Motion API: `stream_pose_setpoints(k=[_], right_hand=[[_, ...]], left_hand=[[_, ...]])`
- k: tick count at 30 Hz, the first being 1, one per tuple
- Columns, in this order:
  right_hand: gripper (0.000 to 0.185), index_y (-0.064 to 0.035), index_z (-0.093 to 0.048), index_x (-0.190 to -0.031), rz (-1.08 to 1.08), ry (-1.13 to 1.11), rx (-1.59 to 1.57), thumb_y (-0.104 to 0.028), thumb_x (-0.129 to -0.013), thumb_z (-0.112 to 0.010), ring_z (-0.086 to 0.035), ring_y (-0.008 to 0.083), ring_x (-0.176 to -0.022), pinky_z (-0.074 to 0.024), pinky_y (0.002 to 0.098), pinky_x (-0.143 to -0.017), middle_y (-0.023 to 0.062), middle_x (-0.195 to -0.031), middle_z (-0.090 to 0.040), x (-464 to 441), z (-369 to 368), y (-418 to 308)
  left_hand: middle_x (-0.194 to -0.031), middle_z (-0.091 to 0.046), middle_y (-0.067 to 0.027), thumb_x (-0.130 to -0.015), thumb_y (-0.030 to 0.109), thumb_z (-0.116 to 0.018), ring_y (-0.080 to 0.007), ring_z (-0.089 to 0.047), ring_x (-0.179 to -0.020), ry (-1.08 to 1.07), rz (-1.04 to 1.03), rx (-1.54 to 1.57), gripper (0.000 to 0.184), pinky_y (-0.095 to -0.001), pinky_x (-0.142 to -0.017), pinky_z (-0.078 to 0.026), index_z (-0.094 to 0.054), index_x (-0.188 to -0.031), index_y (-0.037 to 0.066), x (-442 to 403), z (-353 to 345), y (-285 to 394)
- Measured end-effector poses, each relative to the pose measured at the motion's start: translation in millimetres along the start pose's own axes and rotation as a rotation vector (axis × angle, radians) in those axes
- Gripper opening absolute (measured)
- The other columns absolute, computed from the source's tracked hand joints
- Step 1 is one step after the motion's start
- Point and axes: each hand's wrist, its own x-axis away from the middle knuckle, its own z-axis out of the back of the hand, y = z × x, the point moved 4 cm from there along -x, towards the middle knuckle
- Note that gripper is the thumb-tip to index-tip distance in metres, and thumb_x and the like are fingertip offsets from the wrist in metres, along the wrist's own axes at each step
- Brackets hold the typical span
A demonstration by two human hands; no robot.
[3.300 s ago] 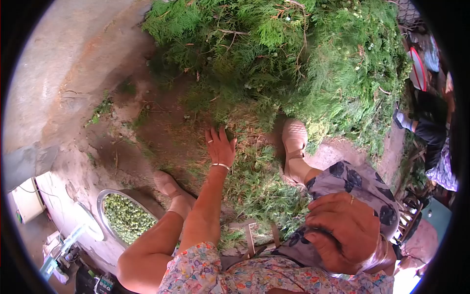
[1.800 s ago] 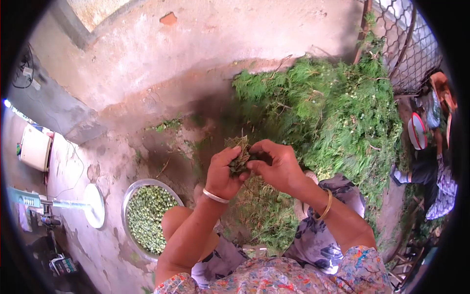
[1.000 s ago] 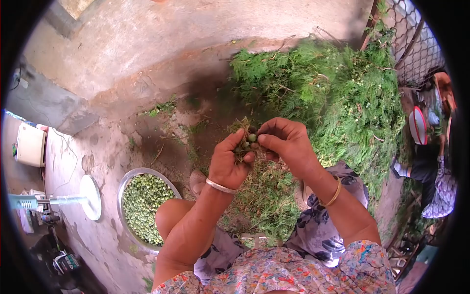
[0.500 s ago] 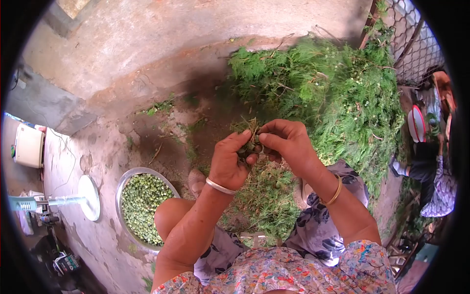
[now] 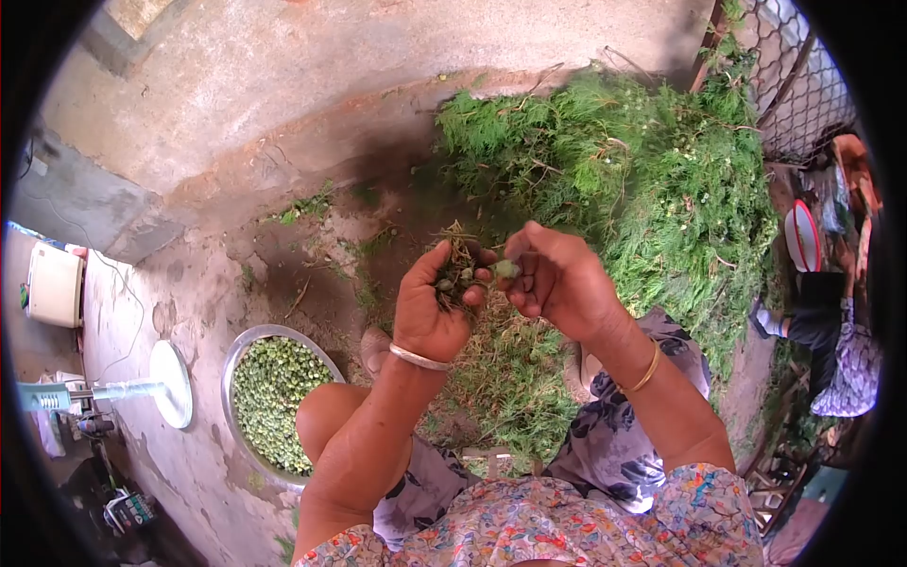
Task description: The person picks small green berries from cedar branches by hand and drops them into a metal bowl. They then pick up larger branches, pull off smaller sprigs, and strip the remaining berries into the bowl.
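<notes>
My left hand (image 5: 431,317) has its fingers closed around a clump of dry sprigs (image 5: 457,263), a few small green cones lodged in it; stems poke out above thumb and fingertips. My right hand (image 5: 567,283) is just beside, fingers curled. A loose green cone (image 5: 507,269) sits at the right fingertips, between both hands; blurred, so can't tell if those fingers pinch it or just touch it. Pale bangle (image 5: 419,357) on left wrist, gold bangle (image 5: 642,370) on right.

Lower left of my left fingers, well apart: metal basin (image 5: 228,387) on the floor, holding lots of green cones (image 5: 282,397). Farther left, past the basin, a white round base (image 5: 171,383) with a pale pole. Right under the fingers, floor litter of green sprigs (image 5: 518,402), lying between my shoes (image 5: 375,350). Upper right of my right fingers: big heap of green branches (image 5: 694,180). Far right beyond that, another person's patterned sleeve (image 5: 850,373).
</notes>
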Motion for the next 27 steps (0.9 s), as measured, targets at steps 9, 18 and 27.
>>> stream_pose_setpoints(k=[9,18,27], right_hand=[[0.018,0.0017,-0.055,-0.083,0.013,0.166,0.21,-0.012,-0.079,-0.066,-0.054,0.0095,-0.05,-0.0411,0.0205,-0.038,0.0066,-0.071,-0.061,-6,12,9],[0.023,0.0043,-0.054,-0.088,0.112,0.252,0.5,-0.013,-0.078,-0.065,-0.055,0.0112,-0.049,-0.0407,0.0207,-0.039,0.0089,-0.068,-0.061,-6,17,4],[0.009,0.0012,-0.059,-0.078,0.527,0.135,0.905,-0.007,-0.076,-0.063,-0.06,0.0108,-0.056,-0.0444,0.0242,-0.046,0.0031,-0.063,-0.061,1,-1,2]], left_hand=[[-0.083,-0.061,-0.0113,-0.09,0.019,-0.049,-0.0175,-0.058,-0.069,0.032,0.014,0.025,0.021,-0.0245,-0.05,-0.047,-0.056,-0.092,-0.001,-6,8,-8],[-0.089,-0.062,-0.0151,-0.09,0.017,-0.048,-0.022,-0.061,-0.074,-0.041,0.017,0.02,0.024,-0.0267,-0.058,-0.053,-0.055,-0.098,-0.004,-5,3,-10],[-0.094,-0.062,-0.0147,-0.089,0.016,-0.048,-0.0239,-0.061,-0.083,0.023,-0.022,0.033,0.023,-0.0353,-0.07,-0.053,-0.054,-0.1,-0.004,-7,13,-11]])
